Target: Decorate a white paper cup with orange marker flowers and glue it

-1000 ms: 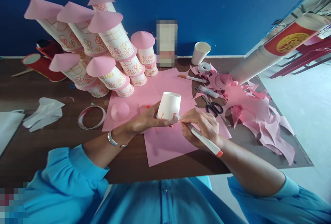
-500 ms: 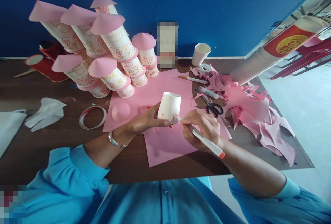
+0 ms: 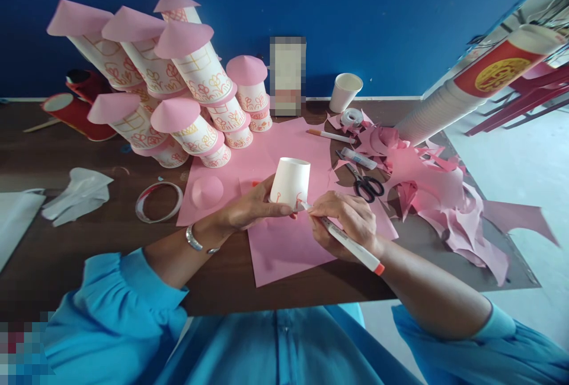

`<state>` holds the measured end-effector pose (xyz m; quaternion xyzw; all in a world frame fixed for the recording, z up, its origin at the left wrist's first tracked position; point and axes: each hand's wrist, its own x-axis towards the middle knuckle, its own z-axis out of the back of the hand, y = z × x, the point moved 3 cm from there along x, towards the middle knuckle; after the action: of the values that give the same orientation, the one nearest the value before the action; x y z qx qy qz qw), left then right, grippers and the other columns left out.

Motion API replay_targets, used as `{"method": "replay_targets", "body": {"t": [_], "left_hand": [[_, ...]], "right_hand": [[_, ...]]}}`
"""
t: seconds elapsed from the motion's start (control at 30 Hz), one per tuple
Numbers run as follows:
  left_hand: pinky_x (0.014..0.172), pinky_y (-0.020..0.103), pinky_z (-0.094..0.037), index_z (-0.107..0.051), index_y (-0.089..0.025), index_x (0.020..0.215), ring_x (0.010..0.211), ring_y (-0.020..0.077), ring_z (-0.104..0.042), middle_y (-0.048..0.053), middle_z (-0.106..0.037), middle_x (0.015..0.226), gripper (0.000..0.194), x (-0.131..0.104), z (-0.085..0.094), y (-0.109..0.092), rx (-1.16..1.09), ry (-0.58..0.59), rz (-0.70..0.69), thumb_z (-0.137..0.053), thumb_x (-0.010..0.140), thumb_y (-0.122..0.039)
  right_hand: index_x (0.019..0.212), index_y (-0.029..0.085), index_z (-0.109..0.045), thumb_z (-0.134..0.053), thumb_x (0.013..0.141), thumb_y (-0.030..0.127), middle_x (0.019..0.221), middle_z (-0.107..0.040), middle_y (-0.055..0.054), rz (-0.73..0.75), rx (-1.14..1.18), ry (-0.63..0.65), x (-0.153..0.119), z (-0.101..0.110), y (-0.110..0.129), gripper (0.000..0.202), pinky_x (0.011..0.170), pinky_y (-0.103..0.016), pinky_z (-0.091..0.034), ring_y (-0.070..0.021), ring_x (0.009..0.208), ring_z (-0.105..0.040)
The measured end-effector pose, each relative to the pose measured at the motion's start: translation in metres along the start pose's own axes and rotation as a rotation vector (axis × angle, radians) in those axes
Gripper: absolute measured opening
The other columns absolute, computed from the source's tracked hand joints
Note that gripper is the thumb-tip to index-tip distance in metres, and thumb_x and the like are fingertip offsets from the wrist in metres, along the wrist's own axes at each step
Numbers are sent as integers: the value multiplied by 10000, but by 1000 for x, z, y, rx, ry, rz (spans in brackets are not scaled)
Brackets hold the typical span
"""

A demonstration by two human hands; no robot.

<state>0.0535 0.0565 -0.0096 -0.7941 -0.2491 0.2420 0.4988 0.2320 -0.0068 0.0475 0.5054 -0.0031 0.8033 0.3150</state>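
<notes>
My left hand (image 3: 258, 204) is closed around a white paper cup (image 3: 290, 178), which it holds upside down above pink paper sheets (image 3: 284, 260). Small orange-red strokes show near the cup's rim. A white marker pen (image 3: 351, 242) with an orange end is gripped in my right hand (image 3: 344, 219), its tip at the drawn marks on the cup. Beyond the left hand lies a small pink paper cone (image 3: 207, 192). Black-handled scissors (image 3: 368, 187) rest just past the right hand, beside a clear glue tube (image 3: 359, 158) and an orange-capped marker (image 3: 331, 136).
Decorated cup towers (image 3: 195, 64) with pink cone roofs stand at the back left. A tall stack of cups (image 3: 427, 112) leans at the right beside pink paper scraps (image 3: 444, 189). A tape roll (image 3: 159, 201), a single cup (image 3: 345, 93) and a phone-like object (image 3: 287, 76) are also around.
A pink paper scrap now sticks out past the table's right edge. The cup and both hands have shifted very slightly left; the marker tip stays at the cup near its rim.
</notes>
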Motion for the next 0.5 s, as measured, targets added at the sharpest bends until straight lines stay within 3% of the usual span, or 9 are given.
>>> {"method": "replay_targets", "body": {"t": [0.5], "left_hand": [[829,366,-574,-611,-180,1214,963,236,-689,95,-711,1087,565,1,1,2,-14,3,-18,-881,746,-346]], "right_hand": [[954,221,-573,-614,906,65,724,-693,20,-45,-22,6,1,1,-1,169,549,-234,-546,-123,584,-675]]}}
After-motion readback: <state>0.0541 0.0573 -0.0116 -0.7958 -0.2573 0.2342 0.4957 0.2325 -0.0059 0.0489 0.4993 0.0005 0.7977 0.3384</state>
